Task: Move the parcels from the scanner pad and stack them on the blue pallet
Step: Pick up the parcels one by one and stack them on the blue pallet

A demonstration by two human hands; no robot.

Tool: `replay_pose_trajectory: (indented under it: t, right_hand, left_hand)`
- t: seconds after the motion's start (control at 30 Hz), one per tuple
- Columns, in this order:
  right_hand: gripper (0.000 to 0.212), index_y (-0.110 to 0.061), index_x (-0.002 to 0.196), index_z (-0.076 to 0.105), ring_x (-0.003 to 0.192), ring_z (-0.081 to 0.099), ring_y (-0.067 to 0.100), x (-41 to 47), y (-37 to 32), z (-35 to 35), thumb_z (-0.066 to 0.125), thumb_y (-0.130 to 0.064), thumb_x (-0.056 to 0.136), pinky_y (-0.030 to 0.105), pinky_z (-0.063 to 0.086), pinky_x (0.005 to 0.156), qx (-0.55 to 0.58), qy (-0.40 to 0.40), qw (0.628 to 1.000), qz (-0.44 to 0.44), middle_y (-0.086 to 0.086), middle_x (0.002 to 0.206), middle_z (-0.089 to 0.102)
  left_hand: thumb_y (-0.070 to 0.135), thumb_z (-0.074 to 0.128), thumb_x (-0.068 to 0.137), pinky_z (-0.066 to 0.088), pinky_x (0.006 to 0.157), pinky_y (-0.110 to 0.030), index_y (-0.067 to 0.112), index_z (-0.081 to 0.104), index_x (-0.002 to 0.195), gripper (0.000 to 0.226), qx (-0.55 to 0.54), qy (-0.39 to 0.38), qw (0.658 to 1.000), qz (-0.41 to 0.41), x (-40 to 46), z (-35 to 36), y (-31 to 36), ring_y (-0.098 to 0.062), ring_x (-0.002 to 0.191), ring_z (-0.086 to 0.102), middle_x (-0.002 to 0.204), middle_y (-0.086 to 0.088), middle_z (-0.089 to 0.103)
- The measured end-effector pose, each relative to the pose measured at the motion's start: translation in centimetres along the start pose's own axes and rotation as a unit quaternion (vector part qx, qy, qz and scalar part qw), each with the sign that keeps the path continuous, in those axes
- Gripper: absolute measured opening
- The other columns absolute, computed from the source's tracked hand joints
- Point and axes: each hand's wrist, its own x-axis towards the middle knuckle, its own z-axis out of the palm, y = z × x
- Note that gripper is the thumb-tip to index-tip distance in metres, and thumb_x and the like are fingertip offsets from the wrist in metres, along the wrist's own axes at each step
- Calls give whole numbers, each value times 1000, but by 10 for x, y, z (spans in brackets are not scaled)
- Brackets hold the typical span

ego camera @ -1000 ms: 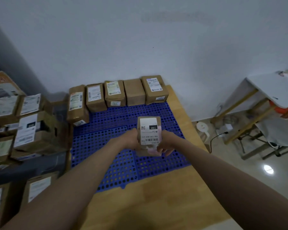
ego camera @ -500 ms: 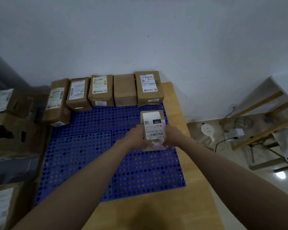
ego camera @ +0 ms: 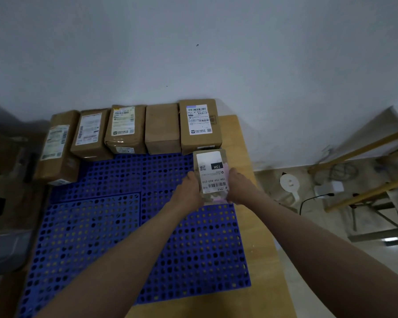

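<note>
**Parcel carried forward to the back row**

Forward goes the parcel (ego camera: pixel 210 174): I now hold it just in front of the rightmost boxed parcel (ego camera: pixel 200 125) on the blue pallet (ego camera: pixel 124 237). Left hand (ego camera: pixel 190 191) and right hand (ego camera: pixel 240 188) grip its sides. Placement looks close. Brown wrap, white label, pink edging.

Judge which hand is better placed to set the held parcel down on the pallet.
Neither alone, though the right leads slightly: the left hand and right hand grip opposite sides of the parcel, near the blue pallet's right edge.
</note>
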Motion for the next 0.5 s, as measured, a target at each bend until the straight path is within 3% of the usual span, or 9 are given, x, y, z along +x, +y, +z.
replay_pose_trajectory:
  t: [0.2, 0.33, 0.5]
  right_hand:
    - [56, 0, 125, 35, 111, 57, 37, 11, 1, -1, 68, 2, 79, 37, 45, 75, 1, -10, 1000, 3, 19, 124, 52]
    - [60, -2, 122, 39, 106, 61, 35, 14, 0, -5, 74, 2, 74, 37, 48, 73, -5, -26, 1000, 12, 17, 121, 55]
    - [53, -5, 125, 44, 108, 60, 32, 6, -2, -7, 71, -1, 80, 43, 53, 87, -15, -21, 1000, 16, 14, 122, 57]
  left_hand:
    - [19, 79, 78, 51, 81, -43, 10, 36, 119, 61, -19, 16, 1000, 17, 11, 4, -3, -29, 106, 56, 124, -11, 50]
    - [22, 79, 78, 45, 68, -35, 11, 35, 117, 59, -27, 19, 999, 31, 13, 5, -5, -27, 100, 57, 120, -10, 51]
    - [21, 78, 80, 47, 72, -37, 7, 34, 126, 65, 18, -12, 1000, 10, 10, -3, -3, -28, 99, 57, 119, -11, 53]
